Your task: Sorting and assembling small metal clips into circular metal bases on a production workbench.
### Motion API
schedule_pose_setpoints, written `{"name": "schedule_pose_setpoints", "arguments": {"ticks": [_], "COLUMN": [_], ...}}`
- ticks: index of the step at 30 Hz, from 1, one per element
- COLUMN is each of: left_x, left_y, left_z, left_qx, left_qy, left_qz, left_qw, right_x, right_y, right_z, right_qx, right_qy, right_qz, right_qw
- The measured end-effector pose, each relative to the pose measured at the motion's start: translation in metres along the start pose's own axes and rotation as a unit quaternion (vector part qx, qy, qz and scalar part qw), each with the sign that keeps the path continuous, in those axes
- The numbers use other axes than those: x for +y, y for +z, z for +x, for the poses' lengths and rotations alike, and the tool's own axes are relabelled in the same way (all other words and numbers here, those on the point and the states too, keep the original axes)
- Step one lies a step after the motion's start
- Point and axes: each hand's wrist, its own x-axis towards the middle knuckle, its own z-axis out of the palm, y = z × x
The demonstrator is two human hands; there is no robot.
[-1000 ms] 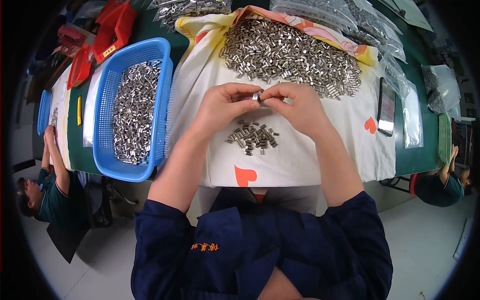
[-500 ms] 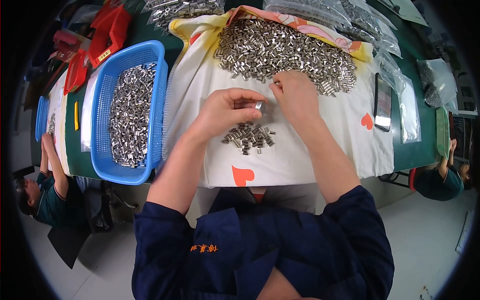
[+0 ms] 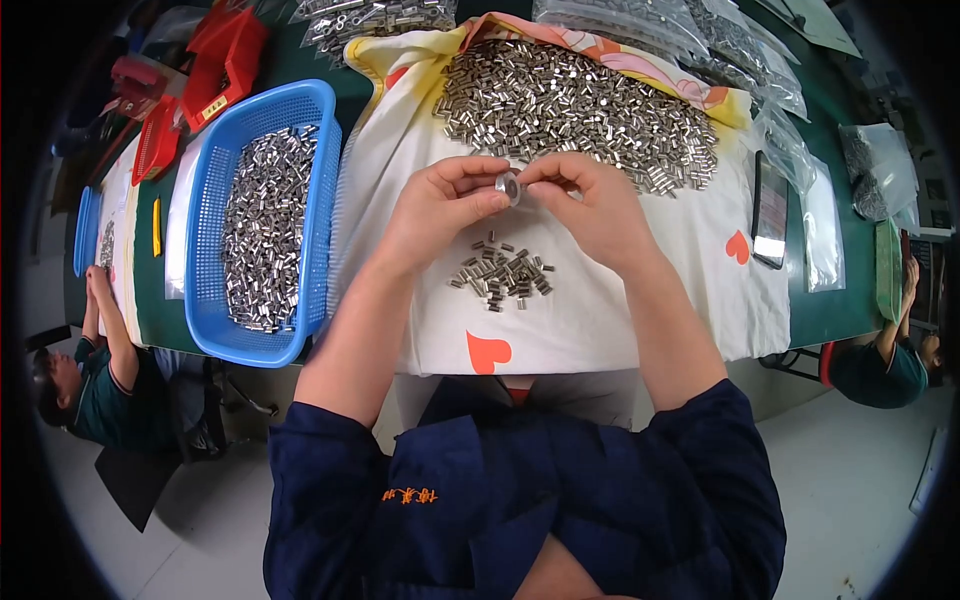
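My left hand (image 3: 425, 215) pinches a round silver metal ring (image 3: 510, 188) between thumb and fingers, above the white cloth (image 3: 650, 320). My right hand (image 3: 595, 215) meets it from the other side, its thumb and fingertips closed together at the ring's face. Whatever sits in that right pinch is too small and covered to name. Just below the hands, on the cloth, lies a small pile of short metal cylinders (image 3: 505, 275). A much larger heap of the same kind of cylinders (image 3: 580, 105) spreads behind the hands.
A blue plastic basket (image 3: 192, 290) filled with small metal cylinders stands at the left. Red bins (image 3: 222, 70) and a yellow cutter-like tool (image 3: 157, 228) are farther left. A phone (image 3: 768, 210) and clear bags (image 3: 825, 225) lie at right. Other people sit on both sides.
My right hand has moved left from the heap's near edge to the ring. The left hand has lifted slightly and turned the ring's face into view. One or two cylinders now lie atop the small pile's far side.
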Motion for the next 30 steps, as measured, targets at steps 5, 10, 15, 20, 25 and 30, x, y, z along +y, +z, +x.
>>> {"name": "schedule_pose_setpoints", "arguments": {"ticks": [5,10,15,20,25,30], "left_x": [-0.002,-0.002,0.0,0.004,-0.005,-0.002], "left_y": [0.0,0.002,0.001,0.006,0.008,0.014], "left_z": [0.002,0.001,-0.001,-0.002,-0.003,-0.007], "left_qx": [-0.01,-0.005,0.009,-0.004,-0.043,-0.133], "left_qy": [0.001,-0.002,-0.005,-0.029,-0.01,-0.004], "left_qz": [0.001,0.014,0.027,0.077,0.111,0.19], "left_qw": [1.0,1.0,1.0,0.997,0.993,0.973], "right_x": [-0.002,0.001,0.005,0.004,0.014,0.031], "right_y": [0.001,0.008,0.006,-0.001,-0.007,0.009], "right_z": [-0.003,-0.006,-0.003,-0.001,0.013,0.016], "right_qx": [-0.005,0.048,0.058,-0.029,0.044,0.113], "right_qy": [-0.047,-0.148,-0.2,-0.048,-0.027,-0.174], "right_qz": [-0.013,-0.131,-0.165,-0.044,-0.119,-0.352], "right_qw": [0.999,0.979,0.964,0.997,0.992,0.913]}}
